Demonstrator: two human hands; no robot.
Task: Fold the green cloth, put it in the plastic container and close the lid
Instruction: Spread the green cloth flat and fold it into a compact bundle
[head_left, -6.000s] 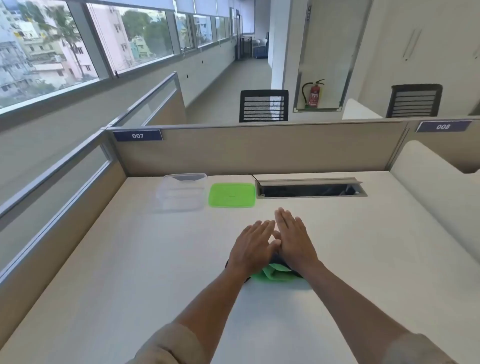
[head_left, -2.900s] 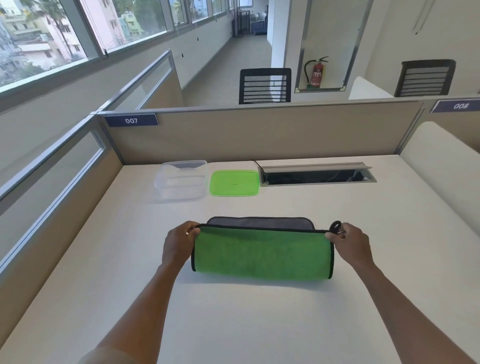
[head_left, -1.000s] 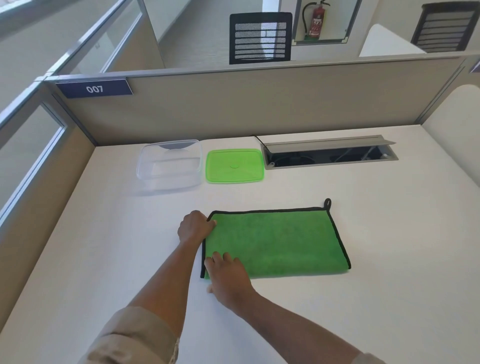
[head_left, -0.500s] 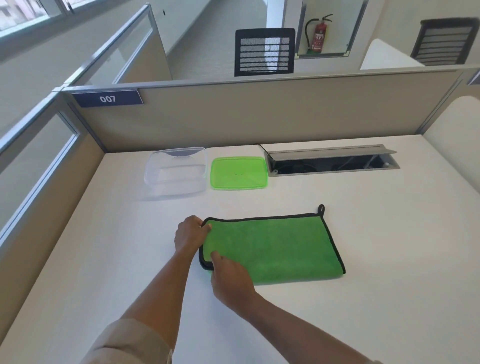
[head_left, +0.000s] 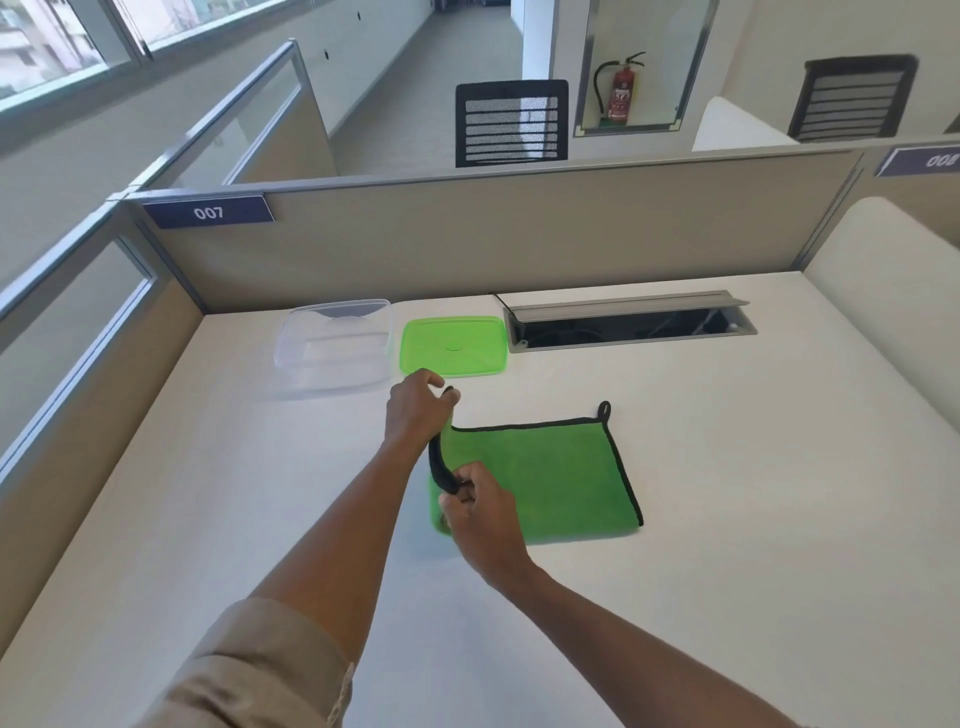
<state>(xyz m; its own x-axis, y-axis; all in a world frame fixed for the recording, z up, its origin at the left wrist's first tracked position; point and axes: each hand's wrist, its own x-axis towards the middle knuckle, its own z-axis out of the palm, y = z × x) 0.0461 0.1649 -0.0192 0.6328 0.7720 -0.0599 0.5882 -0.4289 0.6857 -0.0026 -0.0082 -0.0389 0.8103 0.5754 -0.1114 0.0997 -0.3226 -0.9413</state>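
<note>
Green terry with a black binding: we see the green cloth (head_left: 545, 478) lying on the white desk (head_left: 727, 467), already doubled over, its right part flat and a small hanging loop (head_left: 604, 409) poking out at the far right corner. Its left edge is raised off the surface. The left hand (head_left: 418, 408) pinches the far left corner between thumb and fingertips, the other fingers curled in, and the right hand (head_left: 480, 512) pinches the near left corner the same way, so the black hem (head_left: 441, 465) arcs between the two grips. We cannot see how many layers each pinch takes up, since the knuckles cover the corners, and the right hand hides the near left part of the cloth; the green fringe there is smeared with motion blur. Beyond the cloth, near the partition (head_left: 467, 239), the clear plastic container (head_left: 335, 345) stands open and apart from it, its transparent walls hard to trace against the pale desk, and we cannot make out anything inside. Just beside it on the right lies the green lid (head_left: 453, 345), flat on the desk, its near left corner covered by the left hand. Further right, a cable tray (head_left: 628, 325) is sunk into the desk with its flap up, its contents dark and unclear. The rolled beige sleeve (head_left: 260, 670) of the left arm is cut off by the bottom edge.
</note>
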